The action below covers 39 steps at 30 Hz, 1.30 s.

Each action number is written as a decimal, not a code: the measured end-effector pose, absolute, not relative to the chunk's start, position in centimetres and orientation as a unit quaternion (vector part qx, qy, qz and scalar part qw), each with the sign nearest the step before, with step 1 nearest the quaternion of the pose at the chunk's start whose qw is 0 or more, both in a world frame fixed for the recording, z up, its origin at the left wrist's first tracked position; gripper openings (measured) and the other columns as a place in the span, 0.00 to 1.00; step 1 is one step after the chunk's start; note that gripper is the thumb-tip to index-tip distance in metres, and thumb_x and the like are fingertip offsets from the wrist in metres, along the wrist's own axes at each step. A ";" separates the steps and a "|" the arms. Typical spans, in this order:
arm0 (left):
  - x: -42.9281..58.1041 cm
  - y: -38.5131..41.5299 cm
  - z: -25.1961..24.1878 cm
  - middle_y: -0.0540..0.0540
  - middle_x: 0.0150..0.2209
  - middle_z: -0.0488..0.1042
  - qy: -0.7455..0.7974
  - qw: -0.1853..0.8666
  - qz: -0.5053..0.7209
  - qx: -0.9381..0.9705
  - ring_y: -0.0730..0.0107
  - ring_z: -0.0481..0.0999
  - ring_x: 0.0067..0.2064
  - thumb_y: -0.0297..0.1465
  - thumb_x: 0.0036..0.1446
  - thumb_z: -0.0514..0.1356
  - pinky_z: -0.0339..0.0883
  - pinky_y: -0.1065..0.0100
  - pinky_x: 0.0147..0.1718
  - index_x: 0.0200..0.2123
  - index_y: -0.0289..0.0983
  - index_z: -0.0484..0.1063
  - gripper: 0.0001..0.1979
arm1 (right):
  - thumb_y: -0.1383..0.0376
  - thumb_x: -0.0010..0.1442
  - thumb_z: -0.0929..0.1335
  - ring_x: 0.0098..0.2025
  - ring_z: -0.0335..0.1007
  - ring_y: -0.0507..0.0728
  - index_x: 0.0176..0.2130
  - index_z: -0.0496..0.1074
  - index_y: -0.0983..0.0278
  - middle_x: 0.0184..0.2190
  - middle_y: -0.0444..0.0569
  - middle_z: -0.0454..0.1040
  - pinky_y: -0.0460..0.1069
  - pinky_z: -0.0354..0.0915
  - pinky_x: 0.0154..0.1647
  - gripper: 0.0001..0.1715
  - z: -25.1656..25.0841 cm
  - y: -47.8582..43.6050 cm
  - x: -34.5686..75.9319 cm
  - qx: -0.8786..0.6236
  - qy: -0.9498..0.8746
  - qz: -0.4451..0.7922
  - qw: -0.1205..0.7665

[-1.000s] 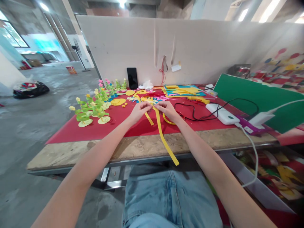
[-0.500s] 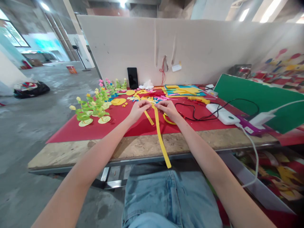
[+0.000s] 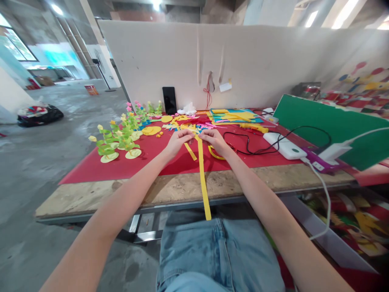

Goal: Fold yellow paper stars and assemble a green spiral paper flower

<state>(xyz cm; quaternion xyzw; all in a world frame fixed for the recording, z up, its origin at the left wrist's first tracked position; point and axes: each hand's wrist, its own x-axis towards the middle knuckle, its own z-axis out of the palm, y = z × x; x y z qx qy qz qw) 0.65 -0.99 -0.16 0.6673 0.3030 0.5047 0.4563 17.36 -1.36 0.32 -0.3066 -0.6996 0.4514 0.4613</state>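
Note:
A long yellow paper strip point(image 3: 204, 178) hangs down past the front edge of the table from between my fingertips. My left hand point(image 3: 180, 140) pinches its upper end from the left. My right hand point(image 3: 213, 138) pinches it from the right, the two hands almost touching. The exact fold or knot at the fingertips is too small to make out. A shorter yellow strip point(image 3: 191, 151) lies on the red sheet point(image 3: 152, 164) below my left hand. Yellow-handled scissors point(image 3: 216, 153) rest beside my right wrist, partly covered by it.
Paper flowers point(image 3: 121, 138) on round bases stand at the left. Behind my hands lie coloured paper scraps point(image 3: 206, 121) and yellow discs point(image 3: 151, 130). A black phone point(image 3: 169, 100) leans on the partition. At right are a white power strip point(image 3: 285, 146), cables and a green board point(image 3: 331, 129).
The hanging end of the yellow strip has swung slightly left and now hangs straighter. Both hands stay in nearly the same place, still pinching it.

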 end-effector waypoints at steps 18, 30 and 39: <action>1.0 -0.9 -0.7 0.51 0.21 0.68 0.299 0.477 0.478 0.674 0.76 0.65 0.25 0.36 0.43 0.63 0.58 0.71 0.29 0.24 0.34 0.70 0.11 | 0.51 0.53 0.63 0.20 0.52 0.46 0.23 0.61 0.66 0.17 0.40 0.57 0.44 0.50 0.22 0.22 0.3 -1.3 17.4 -0.268 -0.700 0.483 0.453; 0.9 -0.6 -0.8 0.48 0.21 0.71 0.286 0.510 0.536 0.609 0.75 0.69 0.25 0.39 0.49 0.59 0.63 0.70 0.29 0.21 0.34 0.72 0.14 | 0.62 0.48 0.65 0.20 0.53 0.45 0.22 0.63 0.67 0.17 0.40 0.58 0.43 0.50 0.22 0.11 0.5 -1.3 17.8 -0.293 -0.730 0.438 0.436; 0.9 -0.9 -0.4 0.50 0.25 0.72 0.358 0.403 0.563 0.627 0.76 0.68 0.27 0.37 0.41 0.64 0.63 0.72 0.30 0.26 0.35 0.73 0.11 | 0.61 0.50 0.65 0.21 0.53 0.45 0.22 0.63 0.67 0.18 0.40 0.58 0.43 0.50 0.23 0.11 0.1 -1.3 17.8 -0.284 -0.755 0.433 0.403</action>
